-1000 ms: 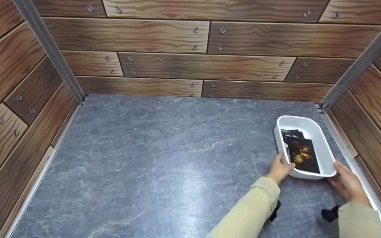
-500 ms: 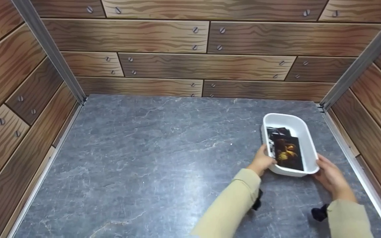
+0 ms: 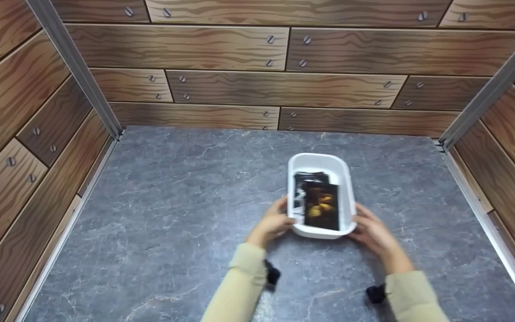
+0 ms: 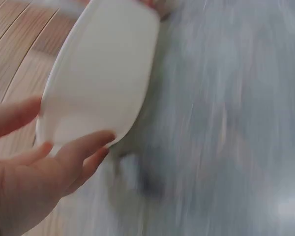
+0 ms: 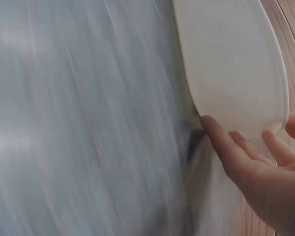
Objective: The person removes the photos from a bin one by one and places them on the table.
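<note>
A white rectangular tub [image 3: 322, 232] with rounded corners is held between both hands, right of the middle of the table in the head view. Inside it lie dark photo-like cards; the top card [image 3: 321, 205] carries a yellow and orange picture on black. My left hand [image 3: 273, 225] grips the tub's near left corner, thumb at the rim and fingers against the wall. At the near right corner my right hand [image 3: 375, 232] grips it in the same way. Both wrist views show the tub's outer wall [image 4: 98, 73] with fingertips on it, blurred by motion.
The grey marbled tabletop [image 3: 186, 201] spreads around the tub on all sides. Wood-patterned walls [image 3: 221, 85] enclose it at the back, left and right, with metal posts [image 3: 78, 71] in the corners. A black wrist device [image 3: 376, 294] sits below the right sleeve.
Both hands have carried the white tub leftward, from near the right wall toward the middle of the table. The cards inside moved with it, and the grip stays the same.
</note>
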Available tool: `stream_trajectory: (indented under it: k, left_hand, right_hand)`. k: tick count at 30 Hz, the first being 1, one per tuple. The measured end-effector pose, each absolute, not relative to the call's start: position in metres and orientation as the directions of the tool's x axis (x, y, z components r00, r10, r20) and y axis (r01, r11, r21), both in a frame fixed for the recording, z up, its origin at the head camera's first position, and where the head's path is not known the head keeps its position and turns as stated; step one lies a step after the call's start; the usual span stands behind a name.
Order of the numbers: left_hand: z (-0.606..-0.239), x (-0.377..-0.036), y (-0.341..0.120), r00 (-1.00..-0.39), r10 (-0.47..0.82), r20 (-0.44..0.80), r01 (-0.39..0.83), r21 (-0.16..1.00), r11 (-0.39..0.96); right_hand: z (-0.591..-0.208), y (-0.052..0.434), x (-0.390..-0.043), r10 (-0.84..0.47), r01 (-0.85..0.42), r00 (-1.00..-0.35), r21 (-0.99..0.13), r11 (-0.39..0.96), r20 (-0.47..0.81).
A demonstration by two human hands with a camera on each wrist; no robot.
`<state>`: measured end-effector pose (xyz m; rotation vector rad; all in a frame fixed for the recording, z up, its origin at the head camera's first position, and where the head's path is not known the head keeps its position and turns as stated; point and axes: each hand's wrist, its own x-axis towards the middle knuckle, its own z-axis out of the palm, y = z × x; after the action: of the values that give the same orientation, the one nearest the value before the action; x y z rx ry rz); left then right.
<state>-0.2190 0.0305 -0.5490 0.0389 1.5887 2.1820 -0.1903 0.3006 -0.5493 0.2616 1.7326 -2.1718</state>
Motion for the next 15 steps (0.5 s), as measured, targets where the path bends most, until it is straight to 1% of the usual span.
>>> stream_trajectory:
  k: [3, 6, 8, 12, 14, 15]
  left_hand:
    - [-0.548, -0.21, -0.006, -0.912, 0.329, -0.243, -0.313, 0.933, -0.179]
    - [-0.549, -0.2, -0.036, -0.921, 0.308, -0.238, -0.293, 0.945, -0.143]
    - [-0.549, -0.193, -0.052, -0.929, 0.284, -0.238, -0.281, 0.953, -0.118]
    - [-0.55, -0.184, -0.071, -0.935, 0.24, -0.262, -0.29, 0.952, -0.093]
    - [-0.551, -0.183, -0.073, -0.935, 0.233, -0.266, -0.294, 0.951, -0.095]
    - [-0.55, -0.184, -0.073, -0.937, 0.234, -0.261, -0.291, 0.951, -0.103]
  right_hand:
    - [-0.549, 0.261, -0.191, -0.125, 0.358, -0.931, -0.926, -0.122, -0.343]
    - [-0.548, 0.227, -0.19, -0.085, 0.339, -0.939, -0.936, -0.097, -0.332]
    - [-0.548, 0.209, -0.189, -0.093, 0.328, -0.943, -0.941, -0.083, -0.321]
    - [-0.548, 0.19, -0.19, -0.111, 0.317, -0.945, -0.946, -0.067, -0.308]
    - [-0.546, 0.187, -0.192, -0.103, 0.3, -0.95, -0.953, -0.033, -0.295]
    - [-0.543, 0.187, -0.193, -0.085, 0.277, -0.957, -0.961, 0.006, -0.276]
